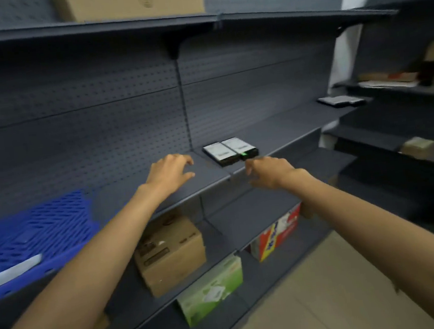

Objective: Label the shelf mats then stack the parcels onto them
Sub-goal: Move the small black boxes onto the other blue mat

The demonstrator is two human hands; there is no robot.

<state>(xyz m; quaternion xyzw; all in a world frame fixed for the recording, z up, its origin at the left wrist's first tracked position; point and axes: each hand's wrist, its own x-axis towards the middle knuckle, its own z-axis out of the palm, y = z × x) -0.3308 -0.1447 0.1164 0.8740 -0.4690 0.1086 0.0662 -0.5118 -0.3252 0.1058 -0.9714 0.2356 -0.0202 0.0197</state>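
Item 1: blue shelf mat (44,236), perforated, lying on the grey middle shelf (274,134) at the left of the frame; a white label strip (15,270) sits on its near edge

Item 2: left hand (168,173), centre frame, over the shelf just right of the mat; fingers apart, loosely bent, holding nothing

Item 3: right hand (271,170), centre right, fingers apart and reaching toward two flat black boxes (229,151) lying side by side on the shelf; contact cannot be told

Item 4: brown cardboard parcel (170,252), shelf below; green-and-white box (211,290) lower still; red-and-white box (278,233) to the right

Item 5: large carton (129,0), top shelf, upper left
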